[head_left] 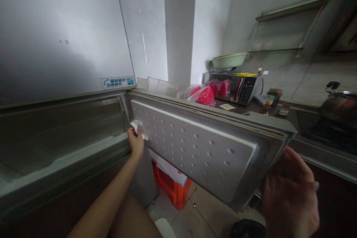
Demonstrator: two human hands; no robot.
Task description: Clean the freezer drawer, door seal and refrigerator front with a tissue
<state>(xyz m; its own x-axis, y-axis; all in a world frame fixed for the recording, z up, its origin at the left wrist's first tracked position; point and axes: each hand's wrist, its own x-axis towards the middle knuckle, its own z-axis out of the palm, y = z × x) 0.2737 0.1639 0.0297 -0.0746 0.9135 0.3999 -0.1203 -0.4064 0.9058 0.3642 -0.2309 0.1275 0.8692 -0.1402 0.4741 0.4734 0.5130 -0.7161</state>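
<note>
A freezer door point(200, 145) stands swung open, its dimpled white inner panel facing me. My left hand point(135, 140) is closed on a small white cloth point(137, 125) and presses it against the panel's hinge-side edge. My right hand point(290, 189) is close to the camera by the door's outer edge, fingers curled near that edge; whether it grips the door is not clear. The open freezer compartment point(61, 145) with a clear drawer lies to the left.
An orange crate point(174, 189) sits on the tiled floor under the door. On the counter behind are red bags point(206, 95), a microwave point(237, 87) with a green basin on top, jars and a pot point(338, 106). My bare knee is at bottom centre.
</note>
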